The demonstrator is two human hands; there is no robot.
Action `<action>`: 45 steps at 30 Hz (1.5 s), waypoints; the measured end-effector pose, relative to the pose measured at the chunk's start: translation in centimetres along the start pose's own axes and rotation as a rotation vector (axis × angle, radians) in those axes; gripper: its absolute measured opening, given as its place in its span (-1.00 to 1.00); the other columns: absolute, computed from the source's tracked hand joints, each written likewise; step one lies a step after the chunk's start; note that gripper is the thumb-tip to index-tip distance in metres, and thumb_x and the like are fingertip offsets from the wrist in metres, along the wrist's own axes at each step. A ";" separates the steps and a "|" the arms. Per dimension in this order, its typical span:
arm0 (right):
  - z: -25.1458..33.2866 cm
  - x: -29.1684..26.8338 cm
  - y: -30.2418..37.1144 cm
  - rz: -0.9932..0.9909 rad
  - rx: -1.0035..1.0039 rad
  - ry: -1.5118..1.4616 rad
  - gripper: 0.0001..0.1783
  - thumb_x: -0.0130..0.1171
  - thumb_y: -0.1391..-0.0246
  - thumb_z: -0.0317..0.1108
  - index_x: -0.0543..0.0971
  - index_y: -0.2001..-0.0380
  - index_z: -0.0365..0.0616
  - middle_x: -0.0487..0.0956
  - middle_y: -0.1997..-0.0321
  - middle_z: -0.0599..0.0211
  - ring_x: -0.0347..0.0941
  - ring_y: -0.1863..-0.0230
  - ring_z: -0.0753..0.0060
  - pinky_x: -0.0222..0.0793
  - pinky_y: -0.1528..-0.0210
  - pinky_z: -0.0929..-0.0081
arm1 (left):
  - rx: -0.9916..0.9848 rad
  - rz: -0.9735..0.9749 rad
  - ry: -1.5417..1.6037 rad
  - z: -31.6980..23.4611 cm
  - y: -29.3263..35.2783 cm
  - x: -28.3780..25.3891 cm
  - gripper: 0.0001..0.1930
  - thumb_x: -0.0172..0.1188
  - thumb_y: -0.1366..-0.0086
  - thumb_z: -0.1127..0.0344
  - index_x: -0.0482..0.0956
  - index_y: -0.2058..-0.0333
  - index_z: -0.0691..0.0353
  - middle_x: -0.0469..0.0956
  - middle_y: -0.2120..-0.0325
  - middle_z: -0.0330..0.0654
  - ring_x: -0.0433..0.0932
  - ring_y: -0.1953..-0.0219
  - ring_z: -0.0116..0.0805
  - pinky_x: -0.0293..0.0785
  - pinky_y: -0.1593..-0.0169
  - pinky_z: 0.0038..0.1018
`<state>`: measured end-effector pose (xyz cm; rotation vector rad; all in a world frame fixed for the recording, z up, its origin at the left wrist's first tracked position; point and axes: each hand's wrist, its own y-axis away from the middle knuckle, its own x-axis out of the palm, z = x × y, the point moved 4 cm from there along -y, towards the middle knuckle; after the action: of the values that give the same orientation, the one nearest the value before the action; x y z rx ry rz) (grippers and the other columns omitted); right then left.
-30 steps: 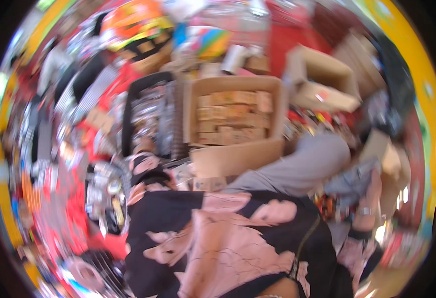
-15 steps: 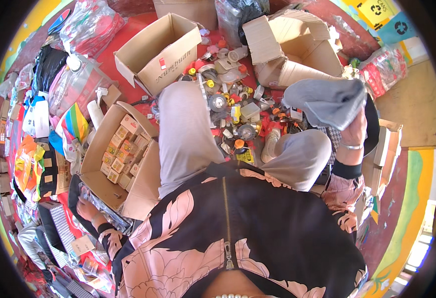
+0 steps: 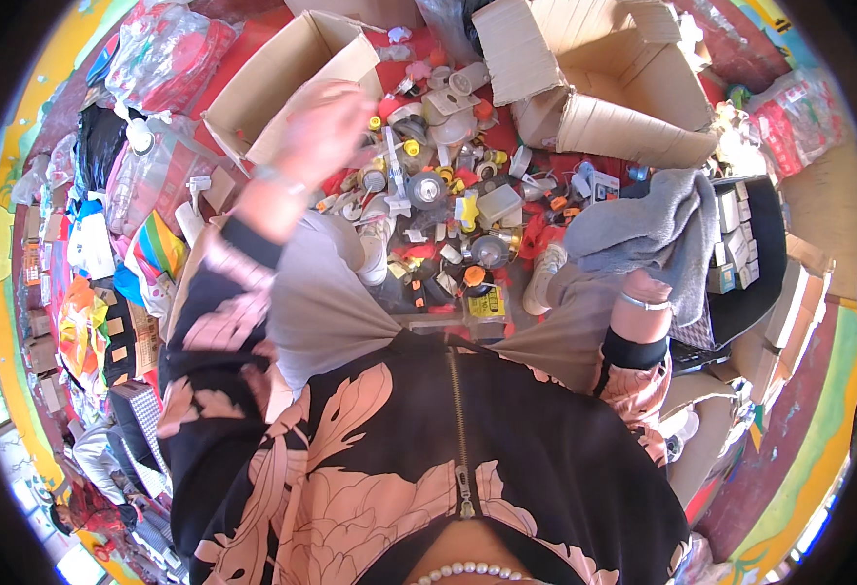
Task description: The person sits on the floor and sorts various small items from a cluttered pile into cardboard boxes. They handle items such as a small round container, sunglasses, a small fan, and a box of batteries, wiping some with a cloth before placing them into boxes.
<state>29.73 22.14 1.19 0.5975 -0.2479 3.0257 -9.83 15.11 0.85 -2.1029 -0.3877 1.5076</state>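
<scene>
My left hand point(image 3: 323, 129) is raised in front of the printed cardboard box point(image 3: 297, 63) at the far left; motion smears its fingers. Nothing can be made out in it. My right hand point(image 3: 647, 287) is at the right knee, its fingers covered by a grey cloth point(image 3: 633, 226) that it holds. The cloth bunches over the hand and hangs down beside the wrist. Between my legs lies a heap of small mixed parts, with round grey metal-and-plastic pieces point(image 3: 427, 190), a yellow star-shaped piece point(image 3: 466, 211) and a small orange cap point(image 3: 474, 276).
An open cardboard box point(image 3: 633, 107) stands at the far right. Beside my right arm, a black container point(image 3: 765, 273) holds several small white boxes. Plastic bags point(image 3: 170, 54) and bright packaging point(image 3: 77, 327) crowd the left side. Another person in red point(image 3: 97, 512) is at the lower left.
My left hand has swung from the box at lower left up and across to the far box. My right hand has come lower and inward with the grey cloth. The left knee has shifted left.
</scene>
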 end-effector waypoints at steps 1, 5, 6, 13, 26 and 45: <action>0.0 0.1 0.3 -0.001 -0.076 -0.036 -0.56 -0.09 -0.17 -0.25 0.28 -0.06 -0.29 0.44 0.09 0.11 0.42 0.14 0.31 0.39 0.08 0.43 | -0.087 0.381 0.021 0.6 -0.9 5.3 -0.85 0.05 -0.18 0.33 0.54 0.41 0.27 0.52 0.29 -0.02 0.46 0.15 -0.10 0.38 0.08 -0.29; 0.8 2.2 1.0 0.067 -0.188 0.292 -0.49 -0.09 -0.15 -0.17 0.28 -0.06 -0.31 0.43 0.06 0.09 0.42 0.11 0.28 0.37 0.05 0.41 | -0.256 1.150 -0.114 8.2 12.2 29.8 -0.76 -0.02 -0.13 0.31 0.59 0.36 0.30 0.57 0.44 0.06 0.57 0.34 -0.03 0.47 0.23 -0.27; 0.7 1.4 1.1 0.024 -0.213 0.402 -0.48 -0.08 -0.14 -0.15 0.28 -0.06 -0.32 0.43 0.06 0.08 0.41 0.10 0.27 0.37 0.05 0.41 | -0.281 1.200 -0.102 8.3 14.0 33.4 -0.75 -0.03 -0.14 0.32 0.57 0.32 0.30 0.54 0.38 0.06 0.55 0.29 -0.01 0.46 0.19 -0.25; 0.3 2.3 0.7 0.094 -0.345 0.871 -0.35 -0.07 -0.09 -0.02 0.29 -0.06 -0.37 0.41 0.02 0.04 0.40 0.06 0.23 0.33 0.00 0.37 | -0.610 0.881 0.026 1.9 26.1 35.3 -0.59 -0.06 -0.13 0.34 0.32 0.02 0.31 0.36 0.04 0.06 0.34 -0.05 0.05 0.26 -0.11 -0.16; -0.6 3.6 -0.3 0.206 -0.447 1.033 -0.11 -0.04 0.01 0.24 0.29 -0.07 -0.47 0.39 -0.05 -0.03 0.38 -0.02 0.14 0.27 -0.09 0.31 | -0.768 1.074 0.024 3.5 23.5 38.8 -0.56 0.20 0.03 0.23 0.47 0.18 0.37 0.49 0.18 0.05 0.45 0.09 0.01 0.40 0.06 -0.25; -0.4 0.8 0.1 -0.130 0.017 -0.105 -0.64 -0.22 -0.26 -0.36 0.42 0.04 -0.40 0.47 0.08 0.21 0.40 0.08 0.43 0.29 -0.05 0.50 | -0.818 0.628 2.054 -9.2 3.8 16.6 -0.44 0.21 -0.09 0.38 0.27 -0.09 0.24 0.45 0.15 -0.19 0.48 0.11 -0.31 0.45 0.03 -0.25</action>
<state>28.86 22.11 1.14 0.7446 -0.1801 2.8791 4.21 18.19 -12.15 -3.1457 0.5863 -1.3656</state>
